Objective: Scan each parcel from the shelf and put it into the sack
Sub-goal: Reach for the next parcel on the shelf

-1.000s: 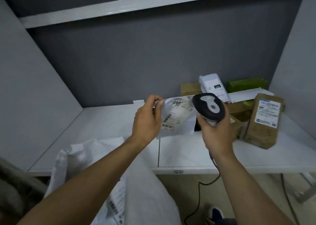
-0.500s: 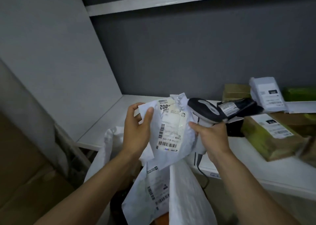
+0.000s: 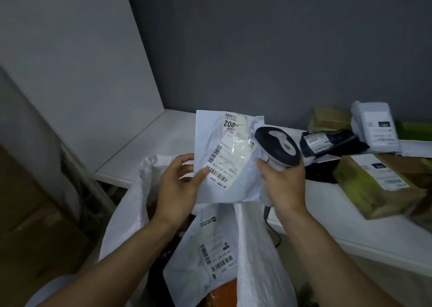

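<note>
White parcel [image 3: 230, 157] upright directly above sack [image 3: 124, 218] mouth, left hand [image 3: 177, 185] grip pinching its edge (right hand [image 3: 284, 185] grip wrapped round scanner [image 3: 278, 146]); drop looks straight down.

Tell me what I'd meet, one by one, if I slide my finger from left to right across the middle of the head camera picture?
left hand → white mailer parcel it holds → barcode scanner → black parcel → white labelled parcel at the back. The right hand sits under the scanner, so it is left out.
</note>
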